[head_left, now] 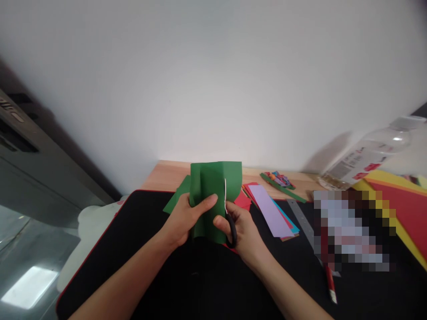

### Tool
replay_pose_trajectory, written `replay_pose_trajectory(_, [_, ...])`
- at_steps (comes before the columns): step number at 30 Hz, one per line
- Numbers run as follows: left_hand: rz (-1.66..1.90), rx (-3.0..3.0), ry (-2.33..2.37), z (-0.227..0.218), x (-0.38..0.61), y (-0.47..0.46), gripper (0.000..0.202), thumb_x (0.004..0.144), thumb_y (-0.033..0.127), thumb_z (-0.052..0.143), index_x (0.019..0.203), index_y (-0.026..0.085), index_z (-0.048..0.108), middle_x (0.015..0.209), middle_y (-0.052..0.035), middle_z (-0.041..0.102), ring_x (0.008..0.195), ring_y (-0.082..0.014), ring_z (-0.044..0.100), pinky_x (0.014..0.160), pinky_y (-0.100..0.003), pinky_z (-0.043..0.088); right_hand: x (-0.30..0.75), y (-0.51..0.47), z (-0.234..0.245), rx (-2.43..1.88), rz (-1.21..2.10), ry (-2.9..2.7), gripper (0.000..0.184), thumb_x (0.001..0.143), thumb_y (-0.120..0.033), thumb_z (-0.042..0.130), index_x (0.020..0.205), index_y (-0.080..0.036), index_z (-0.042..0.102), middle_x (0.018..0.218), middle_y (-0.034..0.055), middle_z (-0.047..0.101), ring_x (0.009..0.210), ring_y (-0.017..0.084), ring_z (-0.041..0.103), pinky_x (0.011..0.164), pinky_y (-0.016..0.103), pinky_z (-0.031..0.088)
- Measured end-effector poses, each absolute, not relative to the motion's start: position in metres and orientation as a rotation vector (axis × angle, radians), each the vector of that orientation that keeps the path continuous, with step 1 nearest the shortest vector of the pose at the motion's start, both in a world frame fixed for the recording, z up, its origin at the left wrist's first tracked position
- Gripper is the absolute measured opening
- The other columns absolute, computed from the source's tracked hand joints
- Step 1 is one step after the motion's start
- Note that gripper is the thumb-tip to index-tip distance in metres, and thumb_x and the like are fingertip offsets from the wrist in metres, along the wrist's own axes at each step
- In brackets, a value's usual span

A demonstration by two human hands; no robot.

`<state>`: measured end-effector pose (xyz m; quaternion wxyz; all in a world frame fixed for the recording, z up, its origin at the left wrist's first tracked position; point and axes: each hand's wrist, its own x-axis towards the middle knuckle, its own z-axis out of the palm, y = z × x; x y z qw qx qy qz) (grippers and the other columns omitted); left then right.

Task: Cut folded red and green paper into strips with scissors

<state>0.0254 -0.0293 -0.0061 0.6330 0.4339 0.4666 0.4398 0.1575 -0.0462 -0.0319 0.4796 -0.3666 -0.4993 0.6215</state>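
A folded sheet of green paper stands upright over the black desk mat. My left hand pinches the paper's lower left part, thumb across its front. My right hand is closed round the black handles of a pair of scissors. Their thin blades run up into the paper near its right side. Both hands are close together, just above the mat.
A stack of purple, blue and red paper strips lies right of the hands, with a metal ruler beside it. Small coloured scraps sit on the wooden table. A clear plastic bottle lies at the far right near red and yellow sheets. A red-handled tool lies on the mat.
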Motion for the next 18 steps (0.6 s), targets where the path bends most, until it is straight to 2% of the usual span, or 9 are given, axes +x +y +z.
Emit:
replay_pose_trajectory(9, [1.024,0.993,1.053,-0.007,0.0262,-0.029,0.031,0.068,0.036,0.072,0.088,0.013,0.07,0.087,-0.0112,0.072,0.077,-0.0233,0.066,0.068,-0.032,0.053,0.1584,-0.0448,-0.0348,-0.903,1.523,-1.224,0.048,0.059,-0.06,0.071,0.068,-0.021,0.044,0.049,-0.0085,0.028,0.048,0.009,0.028,0.048,0.024,0.029])
replay_pose_trajectory(18, [1.029,0.994,1.029,-0.0081,0.026,-0.0295,0.031,0.069,0.036,0.072,0.09,0.013,0.07,0.085,-0.0107,0.071,0.078,-0.0233,0.066,0.069,-0.033,0.053,0.1582,-0.0451,-0.0338,-0.925,1.493,-1.223,0.049,0.056,-0.061,0.072,0.068,-0.021,0.046,0.05,-0.0078,0.03,0.05,0.01,0.033,0.049,0.024,0.031])
